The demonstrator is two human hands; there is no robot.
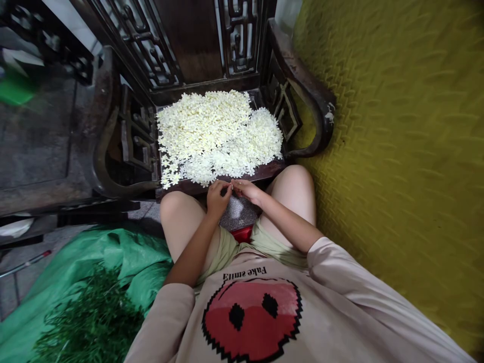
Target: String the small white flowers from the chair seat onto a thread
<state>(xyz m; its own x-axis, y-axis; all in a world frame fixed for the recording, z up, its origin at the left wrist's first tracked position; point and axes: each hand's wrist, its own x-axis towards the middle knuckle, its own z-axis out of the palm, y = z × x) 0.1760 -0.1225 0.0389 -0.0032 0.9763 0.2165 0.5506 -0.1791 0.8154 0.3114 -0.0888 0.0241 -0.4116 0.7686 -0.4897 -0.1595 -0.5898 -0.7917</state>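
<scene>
My left hand (pixel 218 196) and my right hand (pixel 246 190) meet just in front of the seat's front edge, between my knees. The fingers of both are closed in a pinch, tips almost touching. A tiny pale spot shows between the fingertips, too small to name. Right beyond them, a thick layer of small white and cream flowers (pixel 206 128) covers most of the dark wooden chair's seat (pixel 264 170). Some flowers lie scattered singly at the seat's front left.
Curved chair arms (pixel 321 121) flank the seat, and a carved backrest (pixel 198 40) rises behind. A textured yellow surface (pixel 401 166) fills the right side. At lower left, green leafy sprigs (pixel 94 317) lie on a green sheet (pixel 109 242). Something red (pixel 242 234) shows beneath me.
</scene>
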